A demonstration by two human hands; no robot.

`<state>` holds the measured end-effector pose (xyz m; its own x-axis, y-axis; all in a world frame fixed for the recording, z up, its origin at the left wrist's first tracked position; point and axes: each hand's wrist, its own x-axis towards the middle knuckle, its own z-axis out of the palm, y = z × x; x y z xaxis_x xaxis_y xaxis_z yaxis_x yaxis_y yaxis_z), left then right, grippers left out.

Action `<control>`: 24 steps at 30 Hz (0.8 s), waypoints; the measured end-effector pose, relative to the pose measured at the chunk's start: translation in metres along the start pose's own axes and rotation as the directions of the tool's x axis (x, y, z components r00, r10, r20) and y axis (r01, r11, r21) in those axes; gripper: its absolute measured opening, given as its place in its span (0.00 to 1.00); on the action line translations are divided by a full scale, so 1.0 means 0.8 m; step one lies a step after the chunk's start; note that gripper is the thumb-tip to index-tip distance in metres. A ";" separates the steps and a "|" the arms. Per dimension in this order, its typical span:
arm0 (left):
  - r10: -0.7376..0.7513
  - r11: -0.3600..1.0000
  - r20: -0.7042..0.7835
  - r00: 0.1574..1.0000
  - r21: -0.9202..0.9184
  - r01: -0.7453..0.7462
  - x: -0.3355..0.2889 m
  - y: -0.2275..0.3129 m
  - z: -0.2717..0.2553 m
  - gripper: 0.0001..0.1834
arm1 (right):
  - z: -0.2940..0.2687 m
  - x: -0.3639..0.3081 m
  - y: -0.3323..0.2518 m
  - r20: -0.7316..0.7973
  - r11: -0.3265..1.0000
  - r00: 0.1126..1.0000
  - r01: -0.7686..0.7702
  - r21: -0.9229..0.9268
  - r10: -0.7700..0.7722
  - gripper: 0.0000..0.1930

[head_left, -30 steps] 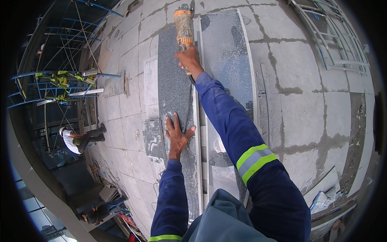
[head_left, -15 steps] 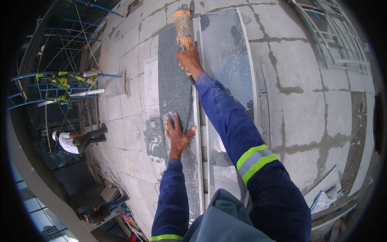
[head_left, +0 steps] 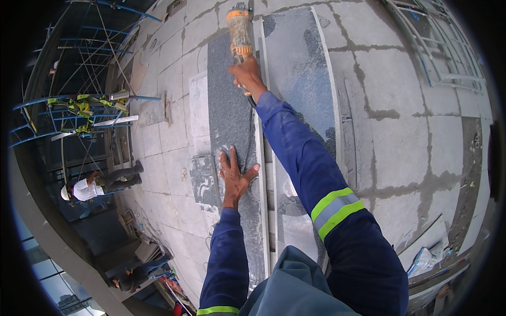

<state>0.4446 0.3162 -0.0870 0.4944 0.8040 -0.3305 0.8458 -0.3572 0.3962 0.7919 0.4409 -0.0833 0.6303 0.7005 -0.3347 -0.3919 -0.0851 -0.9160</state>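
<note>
My right hand is wrapped round the rear handle of an orange, dust-covered angle grinder, my arm stretched far forward. The grinder's head lies at the far end of a dark grey stone slab; its disc is barely visible. A black cord trails back from the handle along the slab. My left hand rests flat on the same slab with fingers spread, holding nothing. Beside it on the right, past a narrow gap, lies a second, lighter-patched stone slab.
Concrete paving with dark joints surrounds the slabs. A small stone offcut lies left of my left hand. Blue scaffolding with yellow-green harnesses stands left, near a person in a white helmet. Metal frames lie at far right.
The grinder's disc, plainly visible before at the tool's tip, now barely shows. My left hand stays on the slab. The helmeted person at left has shifted posture slightly.
</note>
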 end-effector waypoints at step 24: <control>0.038 0.999 -0.006 0.999 -0.029 -0.038 -0.002 -0.001 -0.005 0.78 | 0.023 -0.008 0.003 -0.127 0.998 0.992 0.029 0.063 -0.021 0.19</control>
<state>0.4425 0.3170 -0.0831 0.5250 0.7928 -0.3097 0.8200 -0.3737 0.4335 0.7747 0.4488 -0.0792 0.7184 0.6064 -0.3408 -0.4149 -0.0197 -0.9096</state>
